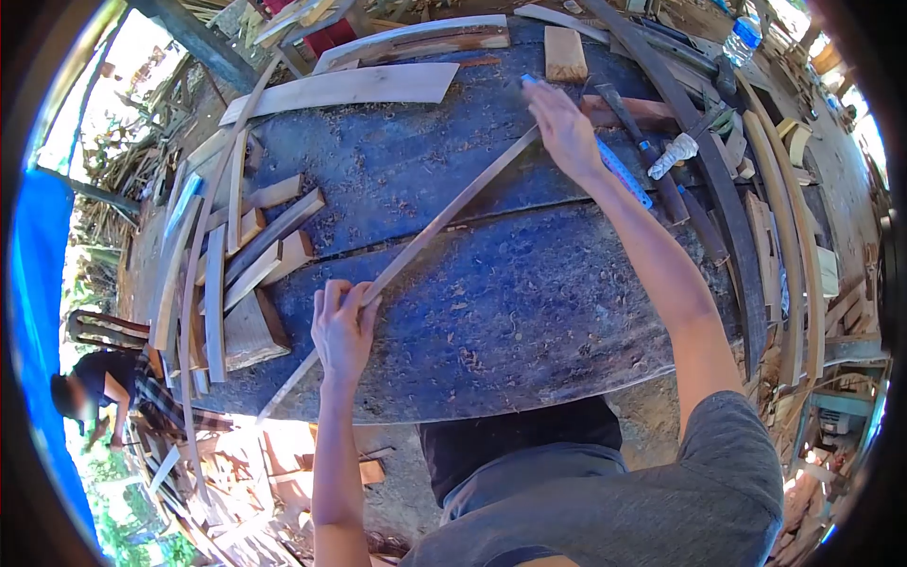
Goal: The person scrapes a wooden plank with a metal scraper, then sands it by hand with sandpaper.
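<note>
"Where did the wooden strip (pixel 436 223) lie?"
"Aslant the table (pixel 510 312), eight to one o'clock. The left hand (pixel 342 326) pinched it; the right hand's (pixel 565 132) grip I couldn't tell."
"Handling?"
"Light, likely springy; two spread holds suited it."
"Obstacles?"
"Offcuts (pixel 276 234) at nine, blue ruler (pixel 624 175) at two."

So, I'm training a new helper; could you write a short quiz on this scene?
1. Which hand is nearer the lower end of the long, thin wooden strip?
2. True or false: a clear plastic bottle with a blue label is at the picture's upper right.
3. The short, pale wooden block is: A) just beyond the right hand; B) on the floor.
Key: 1 left hand; 2 true; 3 A.
</note>
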`<state>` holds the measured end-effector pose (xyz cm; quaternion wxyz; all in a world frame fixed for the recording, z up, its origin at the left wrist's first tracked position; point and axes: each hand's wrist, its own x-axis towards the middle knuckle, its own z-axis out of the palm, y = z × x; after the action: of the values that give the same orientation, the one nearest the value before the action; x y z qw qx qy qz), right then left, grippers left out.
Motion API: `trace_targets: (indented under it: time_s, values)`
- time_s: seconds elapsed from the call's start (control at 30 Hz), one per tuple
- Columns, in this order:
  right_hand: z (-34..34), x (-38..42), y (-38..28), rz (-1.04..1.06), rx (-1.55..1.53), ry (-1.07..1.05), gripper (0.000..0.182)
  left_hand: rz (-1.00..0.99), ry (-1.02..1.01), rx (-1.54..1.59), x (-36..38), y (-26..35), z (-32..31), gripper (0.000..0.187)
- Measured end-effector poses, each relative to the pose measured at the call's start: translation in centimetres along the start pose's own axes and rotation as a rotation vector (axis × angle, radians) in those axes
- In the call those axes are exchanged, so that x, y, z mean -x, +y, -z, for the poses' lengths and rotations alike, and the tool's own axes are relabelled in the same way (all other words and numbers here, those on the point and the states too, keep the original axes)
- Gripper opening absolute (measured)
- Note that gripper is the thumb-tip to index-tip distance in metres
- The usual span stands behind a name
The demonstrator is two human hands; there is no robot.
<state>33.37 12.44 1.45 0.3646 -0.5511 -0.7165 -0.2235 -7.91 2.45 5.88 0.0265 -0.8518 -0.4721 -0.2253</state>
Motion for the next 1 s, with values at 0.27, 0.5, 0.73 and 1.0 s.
trace_targets:
  time_s: [0.27,0.5,0.73,1.0]
  values:
    - [-4.5,0.4,-1.1,-0.234,-0.291,0.189,0.027,0.145,-0.088,0.034,-0.1,-0.4,-0.8,0.018]
    - [-0.7,3.1,-19.4,-0.001,-0.381,-0.015,0.022,0.07,-0.089,-0.041,-0.7,-0.9,-0.9,0.03]
    - [1.7,0.2,-5.2,-0.147,-0.149,0.101,0.009,0.039,-0.062,-0.024,-0.5,-1.4,-1.1,0.031]
    - [1.9,2.4,-20.5,0.008,-0.329,0.061,0.011,0.074,-0.104,-0.058,-0.7,-1.1,-1.1,0.03]
